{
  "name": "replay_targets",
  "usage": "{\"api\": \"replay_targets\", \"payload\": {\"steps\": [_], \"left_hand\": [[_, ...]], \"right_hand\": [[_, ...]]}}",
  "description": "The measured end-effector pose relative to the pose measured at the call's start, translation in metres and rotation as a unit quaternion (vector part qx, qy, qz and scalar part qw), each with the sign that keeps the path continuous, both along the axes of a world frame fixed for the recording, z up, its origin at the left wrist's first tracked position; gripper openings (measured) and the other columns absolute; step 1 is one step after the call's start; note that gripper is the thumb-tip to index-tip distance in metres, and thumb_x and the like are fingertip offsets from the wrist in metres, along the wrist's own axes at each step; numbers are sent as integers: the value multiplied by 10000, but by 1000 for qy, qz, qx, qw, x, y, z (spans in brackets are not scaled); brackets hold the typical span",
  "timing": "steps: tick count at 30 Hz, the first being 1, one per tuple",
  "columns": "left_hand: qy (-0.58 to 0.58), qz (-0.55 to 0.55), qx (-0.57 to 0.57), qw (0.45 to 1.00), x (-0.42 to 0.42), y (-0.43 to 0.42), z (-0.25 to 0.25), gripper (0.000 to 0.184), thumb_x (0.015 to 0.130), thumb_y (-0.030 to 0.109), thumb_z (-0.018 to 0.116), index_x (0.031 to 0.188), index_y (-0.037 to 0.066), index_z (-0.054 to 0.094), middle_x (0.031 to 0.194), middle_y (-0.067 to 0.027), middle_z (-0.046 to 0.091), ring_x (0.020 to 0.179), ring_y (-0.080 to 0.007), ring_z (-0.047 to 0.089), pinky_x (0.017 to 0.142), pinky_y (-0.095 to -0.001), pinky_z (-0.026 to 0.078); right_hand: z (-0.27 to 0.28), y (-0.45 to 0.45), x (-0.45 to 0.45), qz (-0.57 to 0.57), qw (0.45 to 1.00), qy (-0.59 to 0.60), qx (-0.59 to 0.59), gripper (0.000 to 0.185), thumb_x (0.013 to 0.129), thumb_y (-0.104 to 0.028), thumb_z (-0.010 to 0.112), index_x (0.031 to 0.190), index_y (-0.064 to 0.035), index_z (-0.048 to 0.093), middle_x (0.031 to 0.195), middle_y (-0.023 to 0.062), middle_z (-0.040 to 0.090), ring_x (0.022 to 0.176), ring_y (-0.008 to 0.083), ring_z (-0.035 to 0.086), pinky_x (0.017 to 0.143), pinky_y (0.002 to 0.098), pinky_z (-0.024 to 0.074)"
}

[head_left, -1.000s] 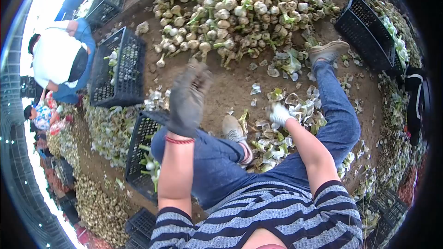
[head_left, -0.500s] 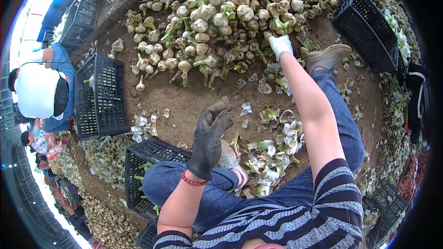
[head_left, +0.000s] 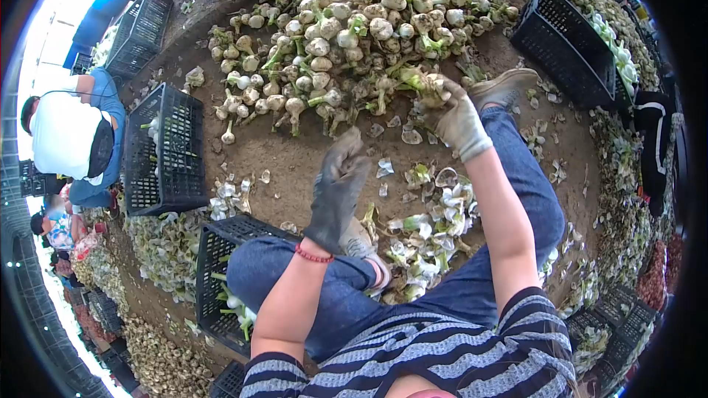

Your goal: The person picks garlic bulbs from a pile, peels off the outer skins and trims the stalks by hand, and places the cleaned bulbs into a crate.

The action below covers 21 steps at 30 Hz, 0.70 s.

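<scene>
My right hand (head_left: 459, 119), in a soiled white glove, is closed on a garlic bulb with its stalk (head_left: 422, 82), at the near right edge of a large heap of garlic bulbs (head_left: 354, 26). Fingers cover part of what it grips. Lower and to the left, my left hand (head_left: 341, 188) hovers over bare soil in a dark grey glove. Its fingers are half curled and apart from the thumb, with nothing seen between them. Peeled garlic skins and leaves (head_left: 435, 232) lie on the ground between my feet.
A black crate (head_left: 214, 250) with some stalked garlic stands by my left knee. Another black crate (head_left: 164, 151) is farther left, beside a seated person (head_left: 70, 136). At the right, a black crate (head_left: 568, 44) stands past my shoe (head_left: 503, 87).
My right hand has drawn back from the heap toward me, now with a garlic bulb in its fingers. My left hand has risen slightly toward the heap.
</scene>
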<state>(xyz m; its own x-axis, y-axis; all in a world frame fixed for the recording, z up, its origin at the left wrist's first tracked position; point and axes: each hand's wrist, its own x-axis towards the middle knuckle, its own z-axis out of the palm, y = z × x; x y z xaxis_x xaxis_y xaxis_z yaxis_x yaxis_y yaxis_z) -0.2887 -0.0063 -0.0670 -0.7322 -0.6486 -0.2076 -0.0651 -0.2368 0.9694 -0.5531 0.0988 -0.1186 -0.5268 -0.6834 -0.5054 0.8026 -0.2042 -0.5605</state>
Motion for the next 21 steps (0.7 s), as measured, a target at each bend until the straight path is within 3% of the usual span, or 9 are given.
{"api": "replay_targets", "payload": {"steps": [4,5,9,11,12,13,15,17,21], "left_hand": [[-3,-120,-194,974,-1,19,15,1012,808,131,828,1584,132,178,1558,-89,335,1383,-254,411,1120,-369,412],[-5,-115,-198,973,1,25,16,1012,808,131,828,1584,132,178,1558,-89,335,1383,-254,411,1120,-369,412],[102,-63,135,984,24,60,45,961,749,22,837,1528,84,278,1394,-113,493,1201,-232,565,975,-357,534],[166,-6,114,980,33,65,35,891,723,-7,834,1467,40,346,1322,-128,540,1117,-209,608,906,-328,563],[152,4,-5,988,41,68,31,831,740,-5,830,1434,47,375,1339,-109,521,1147,-205,593,969,-323,537],[151,6,-4,989,48,71,30,831,740,-5,830,1434,47,375,1339,-109,521,1147,-205,593,969,-323,537],[87,39,-208,973,57,75,28,867,698,16,865,1417,24,380,1367,-117,497,1181,-219,574,994,-329,523],[47,45,-322,944,65,81,35,896,671,49,898,1406,21,388,1399,-136,466,1232,-236,538,1025,-344,501],[19,38,-444,895,72,94,57,859,646,183,929,1345,31,455,1338,-171,514,1208,-357,500,1038,-448,428]], "right_hand": [[61,34,92,148,954,-232,-123,627,969,-560,521,1200,12,632,1027,133,725,769,230,703,664,373,587],[86,38,115,155,956,-223,-112,696,964,-619,487,1230,12,610,1094,111,714,840,237,695,749,349,571],[90,63,160,202,951,-227,-59,773,916,-725,493,1218,-29,640,989,64,734,772,159,671,687,297,529],[88,81,169,276,961,18,8,766,915,-732,495,1198,-39,651,923,59,733,706,138,652,635,275,515],[88,90,173,283,954,86,42,745,913,-721,518,1220,-54,642,850,45,718,659,120,627,604,252,500],[106,99,166,336,903,217,158,713,931,-684,533,1268,-62,620,894,35,705,704,91,611,635,229,489],[112,105,180,207,912,333,118,670,967,-618,534,1300,-42,604,994,24,685,806,75,596,703,223,473],[132,108,179,198,918,339,54,563,994,-469,578,1334,-20,580,1100,29,656,976,97,577,838,270,465],[133,96,188,209,921,327,33,531,974,-433,635,1279,1,605,1090,30,663,962,97,576,842,260,468]]}}
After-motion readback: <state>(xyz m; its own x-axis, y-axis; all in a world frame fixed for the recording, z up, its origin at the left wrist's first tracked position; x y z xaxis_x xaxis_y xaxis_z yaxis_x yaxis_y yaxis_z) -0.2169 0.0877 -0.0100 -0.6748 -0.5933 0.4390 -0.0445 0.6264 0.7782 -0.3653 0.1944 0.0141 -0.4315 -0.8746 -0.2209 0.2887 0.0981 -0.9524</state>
